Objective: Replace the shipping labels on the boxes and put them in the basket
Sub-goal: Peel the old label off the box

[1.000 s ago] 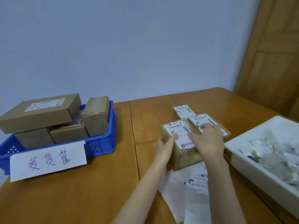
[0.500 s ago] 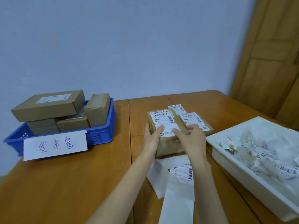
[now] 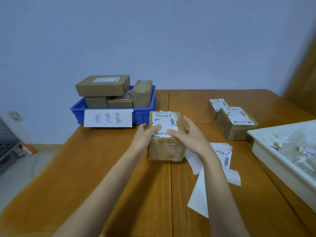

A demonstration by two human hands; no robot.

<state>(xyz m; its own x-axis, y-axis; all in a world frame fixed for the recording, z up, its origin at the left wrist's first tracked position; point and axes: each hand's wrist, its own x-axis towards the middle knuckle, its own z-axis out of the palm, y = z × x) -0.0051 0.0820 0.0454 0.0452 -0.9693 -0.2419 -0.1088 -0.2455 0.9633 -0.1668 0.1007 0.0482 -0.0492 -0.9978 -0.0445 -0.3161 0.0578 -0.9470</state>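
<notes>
Both hands grip the taped box — left hand on one side, right hand opposite, thumbs across its label. Blue basket just beyond the left hand.

Small parcel-packing room: labelled blue basket of boxes, wooden table.

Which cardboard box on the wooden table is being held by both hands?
The brown labelled cardboard box just before the blue plastic basket; the other two sit untouched farther right.
</notes>
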